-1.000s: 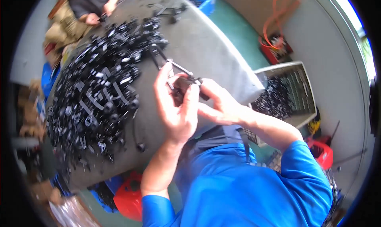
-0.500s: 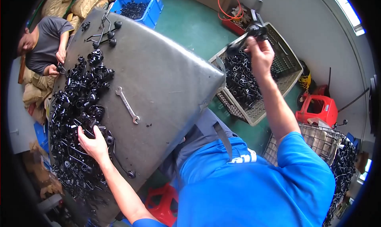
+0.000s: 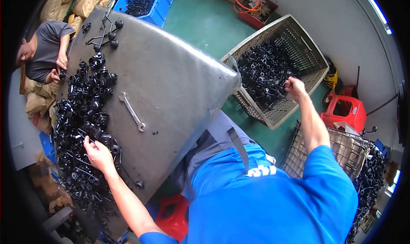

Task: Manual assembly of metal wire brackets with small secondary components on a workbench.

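A heap of small black metal parts (image 3: 83,111), with rods, rings and round joint ends, spreads along the left of the grey table. My left hand (image 3: 100,156) is at the heap's near side, its thumb and fingers closing round a black part at their tips; that part's shape is partly hidden. Over the right side of a beige plastic crate (image 3: 279,120), my right hand (image 3: 295,88) has its fingers curled in, with no part showing in them. Black metal parts (image 3: 265,71) of like kind lie in the crate. An open-ended wrench (image 3: 133,111) rests on the table.
Across the table a co-worker (image 3: 49,52) handles a black part. Bent black rods (image 3: 102,35) lie at the far end, near a blue bin (image 3: 160,7). A red stool (image 3: 344,111) and a wire basket (image 3: 341,148) stand at right. The table corner (image 3: 232,79) juts toward the crate.
My right hand has come down toward me over the crate, and the black part it held has left it. My left hand's fingers have drawn closer together at the heap.
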Demonstrator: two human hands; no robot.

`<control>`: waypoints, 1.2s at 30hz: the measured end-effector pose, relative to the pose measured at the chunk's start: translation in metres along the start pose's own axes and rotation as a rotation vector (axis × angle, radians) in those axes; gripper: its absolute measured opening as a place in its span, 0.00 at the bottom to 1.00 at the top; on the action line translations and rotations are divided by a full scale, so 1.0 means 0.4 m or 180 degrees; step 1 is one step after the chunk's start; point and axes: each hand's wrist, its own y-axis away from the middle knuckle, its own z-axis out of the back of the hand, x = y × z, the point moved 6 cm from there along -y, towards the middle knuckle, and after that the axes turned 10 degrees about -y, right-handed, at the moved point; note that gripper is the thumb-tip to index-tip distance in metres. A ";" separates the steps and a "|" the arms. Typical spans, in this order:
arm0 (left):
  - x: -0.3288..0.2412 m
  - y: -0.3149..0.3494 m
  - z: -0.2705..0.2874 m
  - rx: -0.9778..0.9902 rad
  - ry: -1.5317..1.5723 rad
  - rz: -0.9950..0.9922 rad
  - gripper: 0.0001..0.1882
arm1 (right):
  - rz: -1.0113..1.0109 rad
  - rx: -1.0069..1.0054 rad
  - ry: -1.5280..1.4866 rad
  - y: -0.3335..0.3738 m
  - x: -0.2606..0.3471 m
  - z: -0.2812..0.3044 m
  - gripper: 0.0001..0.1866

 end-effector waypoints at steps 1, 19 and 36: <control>0.007 -0.003 0.003 -0.0013 -0.0039 -0.0008 0.21 | 0.0077 -0.0151 -0.0078 -0.013 0.032 -0.003 0.08; -0.194 0.081 0.317 -0.0881 0.1189 -0.0446 0.12 | 0.4470 0.2764 0.1218 0.828 0.351 -0.894 0.15; -0.228 -0.030 0.030 -0.0014 0.0392 -0.1362 0.19 | 0.4067 0.3020 0.3222 0.984 0.079 -1.130 0.13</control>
